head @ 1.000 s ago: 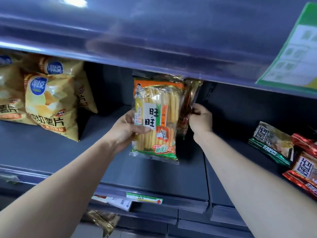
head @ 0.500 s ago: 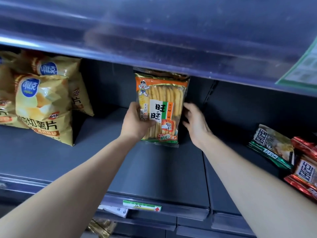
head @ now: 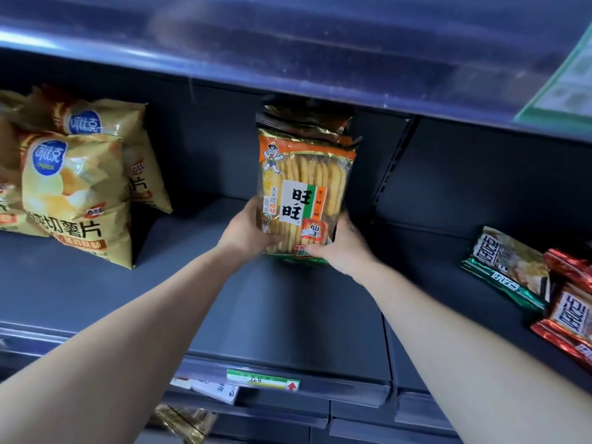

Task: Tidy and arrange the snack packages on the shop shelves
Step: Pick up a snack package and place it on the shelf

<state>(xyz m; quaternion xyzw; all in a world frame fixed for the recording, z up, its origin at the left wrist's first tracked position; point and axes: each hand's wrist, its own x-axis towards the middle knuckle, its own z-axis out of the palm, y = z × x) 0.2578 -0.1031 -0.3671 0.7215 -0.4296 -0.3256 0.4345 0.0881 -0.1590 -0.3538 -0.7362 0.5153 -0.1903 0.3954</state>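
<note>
A clear rice cracker pack [head: 304, 190] with an orange top band and green bottom stands upright at the back middle of the dark grey shelf [head: 198, 283]. My left hand [head: 246, 232] grips its lower left edge and my right hand [head: 342, 245] holds its lower right corner. Behind it the tops of more packs [head: 307, 118] show, mostly hidden. Yellow crisp bags [head: 77, 193] lean at the far left. Green and red snack packs [head: 509, 267] lie at the right.
The upper shelf [head: 288, 46] overhangs closely above the packs. A green price label [head: 262, 379] sits on the shelf's front rail. Below it, a white packet [head: 214, 390] and a gold packet [head: 185, 421] show on the lower shelf. A green sign [head: 563, 88] hangs at upper right.
The pack went back from a forward tilt to upright against the ones behind. My right hand left the pack behind and came round to the front pack's lower right corner.
</note>
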